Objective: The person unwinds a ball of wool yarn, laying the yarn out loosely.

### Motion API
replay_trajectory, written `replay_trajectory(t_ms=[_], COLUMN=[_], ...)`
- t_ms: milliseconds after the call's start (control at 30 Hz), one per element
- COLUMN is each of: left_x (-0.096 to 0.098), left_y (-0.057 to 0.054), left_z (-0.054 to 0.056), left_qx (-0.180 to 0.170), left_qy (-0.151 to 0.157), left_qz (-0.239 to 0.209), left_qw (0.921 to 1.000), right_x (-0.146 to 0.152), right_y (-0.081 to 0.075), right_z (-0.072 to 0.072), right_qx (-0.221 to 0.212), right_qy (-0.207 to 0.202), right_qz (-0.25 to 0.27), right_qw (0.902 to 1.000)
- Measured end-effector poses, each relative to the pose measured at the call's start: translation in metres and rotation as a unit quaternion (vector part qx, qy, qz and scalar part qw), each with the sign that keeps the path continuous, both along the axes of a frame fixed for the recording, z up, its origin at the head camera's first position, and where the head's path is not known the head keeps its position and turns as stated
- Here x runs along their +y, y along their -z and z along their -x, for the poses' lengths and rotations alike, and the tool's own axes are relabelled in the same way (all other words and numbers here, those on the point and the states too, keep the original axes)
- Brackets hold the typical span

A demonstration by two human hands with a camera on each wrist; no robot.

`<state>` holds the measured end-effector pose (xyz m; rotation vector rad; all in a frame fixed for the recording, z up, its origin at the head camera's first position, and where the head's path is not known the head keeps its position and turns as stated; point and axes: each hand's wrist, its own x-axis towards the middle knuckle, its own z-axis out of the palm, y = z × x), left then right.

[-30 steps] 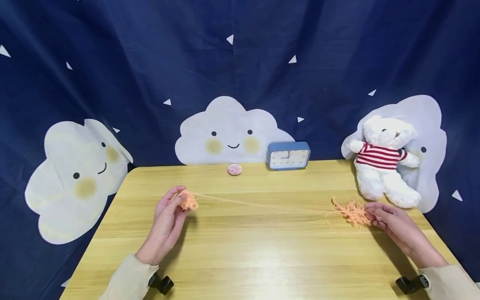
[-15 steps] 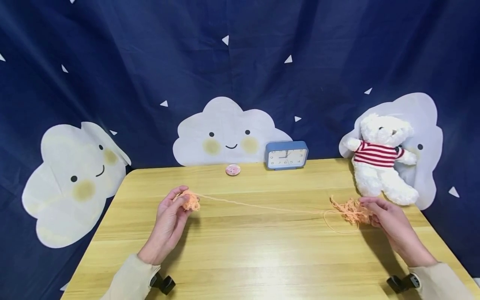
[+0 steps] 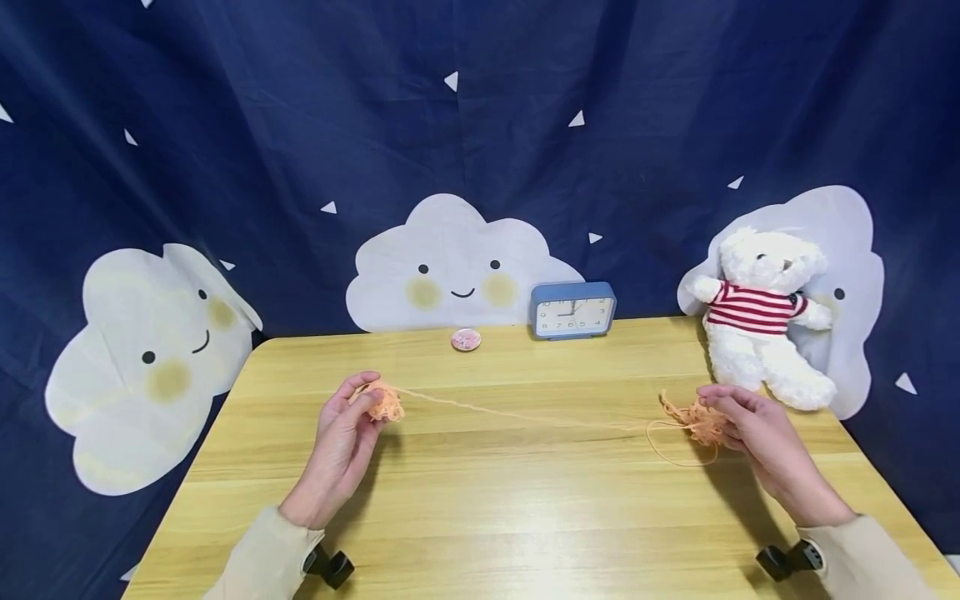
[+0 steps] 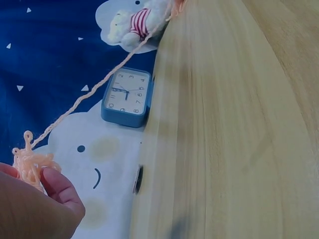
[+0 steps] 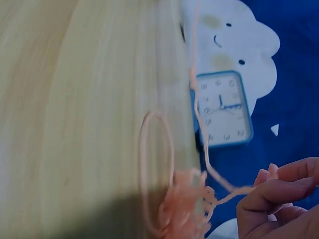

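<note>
My left hand (image 3: 341, 446) pinches a small bundle of peach yarn (image 3: 387, 403) between thumb and fingers, held up over the left part of the table. From it a single yarn strand (image 3: 517, 414) stretches across to the right, nearly straight. There a loose yarn tangle (image 3: 703, 423) lies by my right hand (image 3: 768, 442), with a loop hanging out on its near side. In the right wrist view, the fingertips of my right hand (image 5: 279, 199) pinch a strand coming off the tangle (image 5: 187, 206). The tangle's far side is partly hidden behind that hand.
A blue alarm clock (image 3: 573, 311) and a small round pink item (image 3: 466, 340) stand along the back edge of the wooden table (image 3: 480, 517). At the back right sits a white teddy bear (image 3: 768, 312) in a striped shirt. A dark blue curtain (image 3: 517, 108) hangs behind.
My right hand has moved left, over the yarn tangle, its fingers shifting from the tangle's right edge toward its top. My left hand has drifted slightly right with its bundle.
</note>
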<state>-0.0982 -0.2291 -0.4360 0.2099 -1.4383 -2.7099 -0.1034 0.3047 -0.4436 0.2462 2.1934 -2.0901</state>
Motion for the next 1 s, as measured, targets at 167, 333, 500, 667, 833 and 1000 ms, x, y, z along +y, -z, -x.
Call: replay_trajectory(t_ms=[167,333,500,667,833,1000], left_x=[0.001,0.0,0.0,0.002,0.005,0.009], left_y=[0.001,0.001,0.001,0.002,0.001,0.001], left_z=[0.0,0.0,0.0,0.001,0.001,0.002], left_qx=[0.001,0.002,0.003,0.004,0.003,0.003], left_qy=[0.004,0.009,0.014,0.022,0.027,0.03], left_qz=[-0.002,-0.002,-0.004,-0.012,-0.012,-0.005], left_qw=[1.0,1.0,0.9999,0.9997,0.9995,0.9995], right_x=[-0.012,-0.027,-0.045,-0.071,-0.105,-0.141], right_y=[-0.01,-0.016,-0.019,-0.016,-0.005,0.007], right_z=[0.003,0.004,0.009,0.017,0.028,0.033], right_qx=[0.033,0.066,0.054,0.033,0.002,-0.016], right_qy=[-0.017,-0.029,-0.038,-0.052,-0.089,-0.173], right_qz=[0.023,0.055,0.055,0.046,0.055,0.028], right_qw=[0.9991,0.9959,0.9963,0.9971,0.9945,0.9844])
